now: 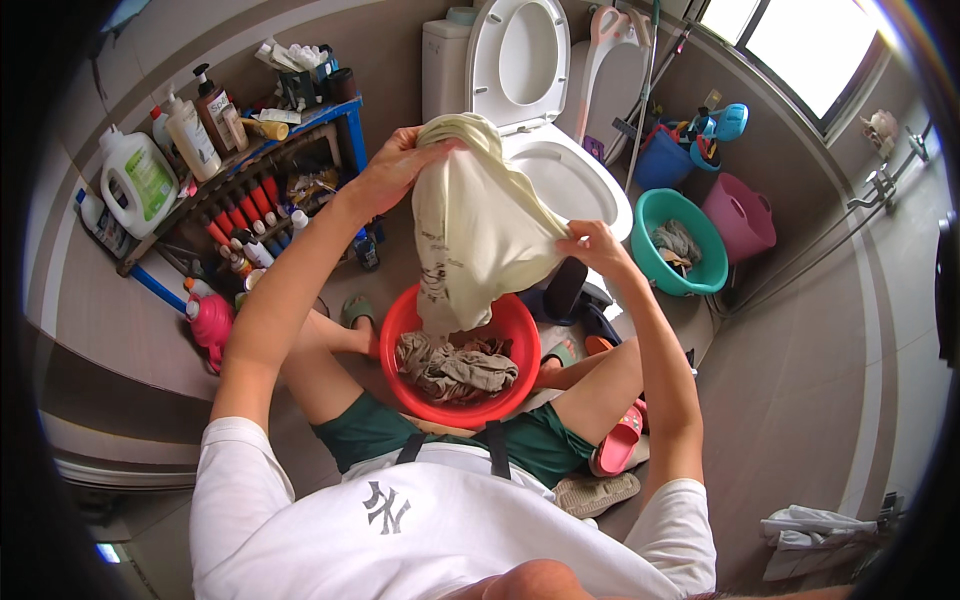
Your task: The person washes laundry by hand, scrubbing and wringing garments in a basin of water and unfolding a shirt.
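Note:
A pale yellow-green cloth garment with dark print hangs stretched between my hands. My left hand grips its bunched upper edge, the fingertips partly covered by the fabric. My right hand pinches the far right corner of the cloth. Its lower end droops over a red plastic basin standing on the floor between my legs. Inside the basin lies wet-looking, crumpled grey-brown cloth. The garment hides the basin's back part and some of the toilet's front.
Behind the garment stands a white toilet with its seat raised. A teal basin holding cloths and a pink tub are at right. At left, a blue-edged shelf carries several bottles. Red slippers lie beside my right leg.

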A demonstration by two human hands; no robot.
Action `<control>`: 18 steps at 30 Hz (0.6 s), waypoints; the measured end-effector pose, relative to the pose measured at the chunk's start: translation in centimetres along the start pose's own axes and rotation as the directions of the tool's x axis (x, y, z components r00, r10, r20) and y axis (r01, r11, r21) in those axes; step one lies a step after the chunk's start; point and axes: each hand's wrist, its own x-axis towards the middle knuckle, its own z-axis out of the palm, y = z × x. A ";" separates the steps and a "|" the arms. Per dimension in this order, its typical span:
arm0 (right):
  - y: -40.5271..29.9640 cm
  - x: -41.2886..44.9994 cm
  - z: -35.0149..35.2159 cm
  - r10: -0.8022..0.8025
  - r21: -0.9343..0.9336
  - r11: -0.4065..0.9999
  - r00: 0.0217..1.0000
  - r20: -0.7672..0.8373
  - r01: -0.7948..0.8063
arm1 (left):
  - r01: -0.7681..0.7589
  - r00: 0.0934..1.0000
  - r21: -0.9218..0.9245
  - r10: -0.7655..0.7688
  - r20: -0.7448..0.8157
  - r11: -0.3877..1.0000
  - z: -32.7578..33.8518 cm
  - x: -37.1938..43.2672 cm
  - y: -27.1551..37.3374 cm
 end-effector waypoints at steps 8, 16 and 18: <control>-2.4 0.7 -2.6 -0.065 0.153 0.980 0.926 -0.372 0.130 | 0.011 0.998 0.081 -0.006 -0.058 0.997 -2.5 -0.7 1.9; -6.7 2.3 -6.0 -0.118 0.043 0.990 0.955 -0.272 0.135 | 0.028 0.985 0.229 0.012 -0.171 0.973 -4.7 -0.5 4.0; -6.6 2.6 -6.3 -0.053 0.105 0.991 0.968 -0.245 0.081 | -0.014 0.986 0.413 0.081 -0.143 0.911 -5.7 -0.2 3.1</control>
